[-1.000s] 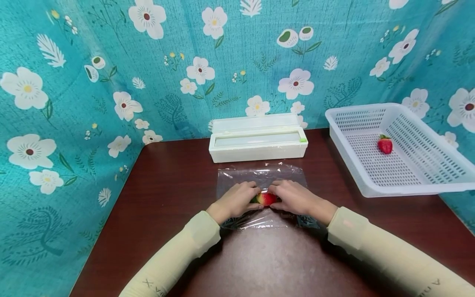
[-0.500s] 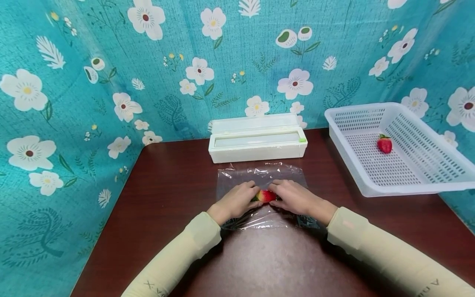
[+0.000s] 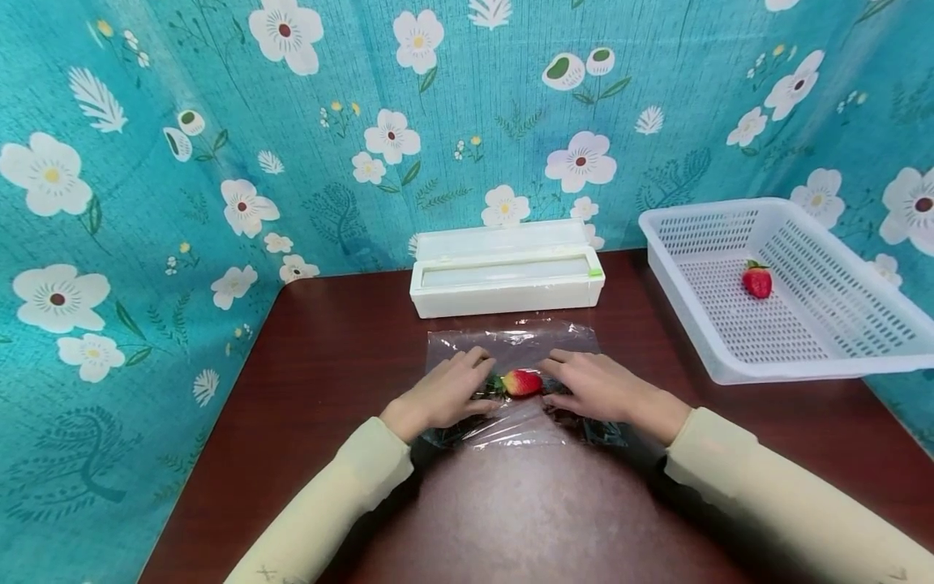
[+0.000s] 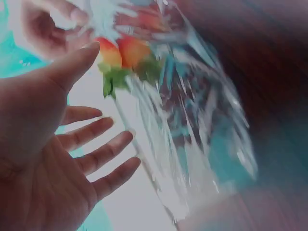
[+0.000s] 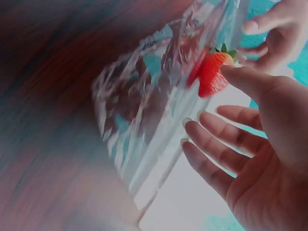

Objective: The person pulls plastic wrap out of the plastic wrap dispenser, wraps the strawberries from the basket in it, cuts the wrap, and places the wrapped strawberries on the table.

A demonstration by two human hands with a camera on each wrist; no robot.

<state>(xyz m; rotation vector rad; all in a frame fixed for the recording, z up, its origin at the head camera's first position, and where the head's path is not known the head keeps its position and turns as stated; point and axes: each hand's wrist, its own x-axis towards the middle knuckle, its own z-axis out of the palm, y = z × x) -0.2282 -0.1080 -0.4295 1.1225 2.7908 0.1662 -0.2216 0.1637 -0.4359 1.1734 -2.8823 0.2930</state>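
Note:
One strawberry [image 3: 522, 382] lies on its side on a sheet of cling film [image 3: 511, 430], its green leaves toward the left. My left hand [image 3: 445, 391] is beside the leafy end, thumb and fingers spread. Opposite it, near the red tip, my right hand [image 3: 601, 388] has its fingers extended too. Both wrist views show bare space between the palms and the fruit. The film is crinkled and shiny, and in the left wrist view the strawberry [image 4: 111, 54] shows with a reflection next to it.
Behind the film stands a long white cling film box [image 3: 507, 294], lid raised, with a green slider at its right end. A white perforated basket [image 3: 751, 375] at the right holds another strawberry [image 3: 757, 282]. A floral curtain [image 3: 467, 105] encloses the brown table [image 3: 336, 341].
Both hands have drawn outward, away from the strawberry whose ends they held before. The strawberry stays in about the same spot and is now fully visible.

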